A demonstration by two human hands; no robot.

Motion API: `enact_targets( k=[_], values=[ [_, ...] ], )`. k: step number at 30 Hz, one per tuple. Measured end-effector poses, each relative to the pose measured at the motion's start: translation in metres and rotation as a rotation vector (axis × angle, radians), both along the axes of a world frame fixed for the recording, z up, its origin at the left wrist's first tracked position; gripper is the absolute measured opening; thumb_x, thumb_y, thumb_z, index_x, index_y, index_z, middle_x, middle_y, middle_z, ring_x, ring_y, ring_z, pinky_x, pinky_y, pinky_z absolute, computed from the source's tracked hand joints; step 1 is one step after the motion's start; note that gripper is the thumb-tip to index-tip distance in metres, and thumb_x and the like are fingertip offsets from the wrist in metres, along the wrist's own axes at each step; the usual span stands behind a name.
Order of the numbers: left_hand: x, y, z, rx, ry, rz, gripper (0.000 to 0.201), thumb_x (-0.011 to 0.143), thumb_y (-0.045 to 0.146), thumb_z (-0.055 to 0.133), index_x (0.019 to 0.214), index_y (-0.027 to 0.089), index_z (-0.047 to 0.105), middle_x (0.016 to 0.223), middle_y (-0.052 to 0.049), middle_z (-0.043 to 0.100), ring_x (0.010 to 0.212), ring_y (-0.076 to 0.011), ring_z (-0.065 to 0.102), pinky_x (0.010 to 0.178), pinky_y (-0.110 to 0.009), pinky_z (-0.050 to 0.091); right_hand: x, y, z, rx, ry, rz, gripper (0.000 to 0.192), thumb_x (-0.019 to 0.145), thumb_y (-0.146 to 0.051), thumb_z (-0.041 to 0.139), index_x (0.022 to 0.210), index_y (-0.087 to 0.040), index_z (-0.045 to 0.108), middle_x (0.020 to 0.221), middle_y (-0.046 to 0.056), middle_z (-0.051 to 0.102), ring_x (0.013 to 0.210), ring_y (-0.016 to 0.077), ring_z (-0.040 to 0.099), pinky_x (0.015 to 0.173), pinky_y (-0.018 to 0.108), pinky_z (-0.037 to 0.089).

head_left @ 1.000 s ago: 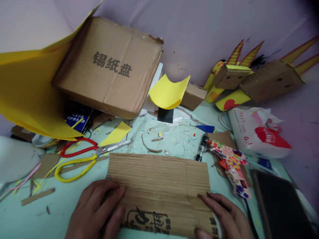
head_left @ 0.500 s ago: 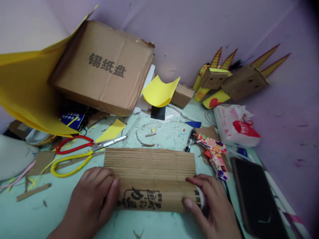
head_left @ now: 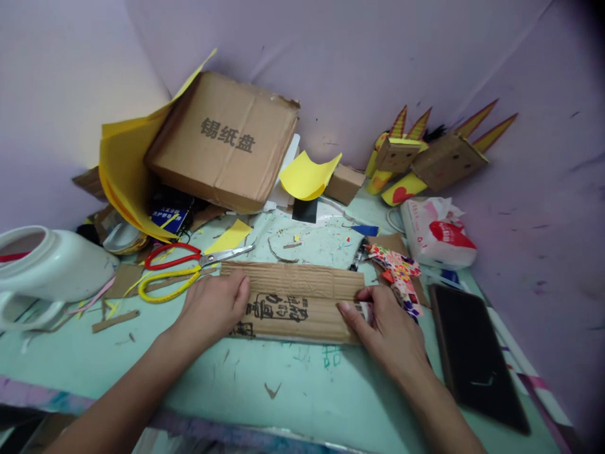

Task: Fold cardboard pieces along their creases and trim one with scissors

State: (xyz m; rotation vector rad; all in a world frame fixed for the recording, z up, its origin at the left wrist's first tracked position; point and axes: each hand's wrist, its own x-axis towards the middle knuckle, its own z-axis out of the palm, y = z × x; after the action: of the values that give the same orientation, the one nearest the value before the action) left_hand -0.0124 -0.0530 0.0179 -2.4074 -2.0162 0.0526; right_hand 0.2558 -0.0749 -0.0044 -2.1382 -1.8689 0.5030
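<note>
A piece of corrugated cardboard point(head_left: 302, 318) with black printed characters lies across the table in front of me. Its near part curves over in a roll, and its far part lies flat. My left hand point(head_left: 215, 302) is closed over the left end, fingers curled and thumb along the top. At the right end my right hand point(head_left: 385, 321) grips the roll between thumb and fingers. A bit of something white shows inside the roll by my right fingertips; most of it is hidden. Scissors point(head_left: 201, 261) with one red and one yellow handle lie just beyond my left hand.
Behind stand a large cardboard box point(head_left: 222, 145) and curved yellow sheets point(head_left: 123, 170). A white jug point(head_left: 75, 265) lies at left. On the right are a phone point(head_left: 477, 353), a tissue pack point(head_left: 439, 233), a flowered piece point(head_left: 394, 274) and cardboard figures point(head_left: 444, 161). Scraps litter the table.
Both hands have rolled the cardboard away from me, and the flat part beyond the roll is shorter. The view has shifted, showing more of my forearms, the jug and the table's front edge.
</note>
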Motion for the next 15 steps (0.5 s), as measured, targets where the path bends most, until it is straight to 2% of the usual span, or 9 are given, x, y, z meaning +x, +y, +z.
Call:
enact_targets(
  k=[3,7,10,12,15],
  values=[
    [-0.002,-0.010,-0.006,0.079,-0.030,-0.033,0.033,0.091,0.029,0.029,0.070,0.021,0.053,0.060,-0.004,0.062,0.057,-0.0220,0.058,0.054,-0.030,0.033,0.002,-0.005,-0.007,0.086,0.058,0.013,0.036,0.079,-0.057,0.047,0.087,-0.022,0.049,0.081,0.003,0.057,0.071,0.0222,0.057,0.060,0.032,0.039],
    [-0.004,-0.025,-0.016,0.205,-0.094,-0.092,0.035,0.092,0.026,0.027,0.066,0.020,0.050,0.063,-0.004,0.056,0.062,-0.0220,0.053,0.059,-0.033,0.039,0.003,-0.019,-0.020,0.312,0.129,0.043,0.036,0.080,-0.056,0.049,0.088,-0.020,0.050,0.085,0.005,0.055,0.074,0.0213,0.054,0.063,0.034,0.043],
    [-0.007,-0.030,-0.021,0.295,-0.130,-0.118,0.033,0.091,0.024,0.029,0.067,0.019,0.050,0.068,-0.007,0.055,0.067,-0.0234,0.050,0.064,-0.037,0.041,0.002,-0.028,-0.026,0.478,0.122,0.076,0.031,0.083,-0.049,0.052,0.094,-0.019,0.053,0.091,0.007,0.055,0.084,0.0237,0.053,0.071,0.039,0.045],
    [-0.007,-0.031,-0.023,0.349,-0.150,-0.151,0.030,0.090,0.021,0.032,0.066,0.018,0.051,0.067,-0.007,0.055,0.067,-0.0234,0.049,0.068,-0.040,0.041,-0.001,-0.031,-0.026,0.590,0.109,0.137,0.026,0.084,-0.041,0.056,0.097,-0.018,0.055,0.098,0.010,0.056,0.094,0.0259,0.052,0.080,0.043,0.043],
    [-0.005,-0.032,-0.023,0.429,-0.189,-0.205,0.023,0.087,0.015,0.039,0.068,0.017,0.051,0.065,-0.005,0.056,0.066,-0.0217,0.050,0.076,-0.045,0.040,-0.005,-0.031,-0.024,0.702,0.111,0.326,0.015,0.085,-0.019,0.056,0.100,-0.017,0.058,0.102,0.010,0.059,0.103,0.0241,0.052,0.095,0.047,0.037]
  ],
)
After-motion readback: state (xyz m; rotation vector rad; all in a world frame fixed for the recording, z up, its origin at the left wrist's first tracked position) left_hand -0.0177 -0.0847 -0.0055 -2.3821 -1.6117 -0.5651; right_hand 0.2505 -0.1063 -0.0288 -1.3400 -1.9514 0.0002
